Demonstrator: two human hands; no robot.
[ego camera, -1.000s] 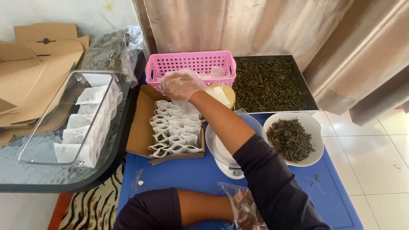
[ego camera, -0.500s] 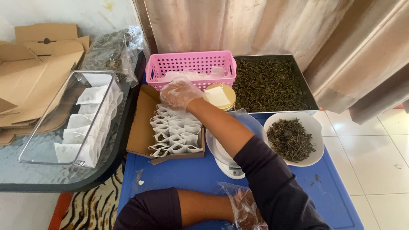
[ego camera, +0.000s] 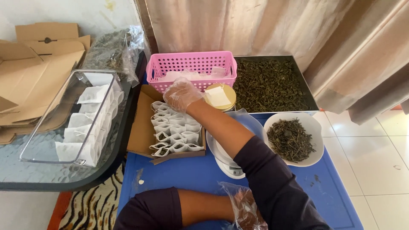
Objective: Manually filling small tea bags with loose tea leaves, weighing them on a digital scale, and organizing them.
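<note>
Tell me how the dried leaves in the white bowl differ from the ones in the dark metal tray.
The white bowl is round and holds a small loose heap, with bare rim showing around it; the dark metal tray is rectangular and covered edge to edge by a flat layer. The bowl sits nearer the person on the blue table, the tray behind it by the curtain. Both hold dark green dried leaves.

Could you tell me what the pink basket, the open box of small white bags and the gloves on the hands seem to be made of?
The pink rectangular basket looks like moulded plastic: perforated walls, even colour. The open brown box seems to be plain matte cardboard with folded flaps. The small white bags look like thin filter paper or mesh; I cannot tell which. The right hand wears a thin, crinkled, see-through plastic glove.
</note>
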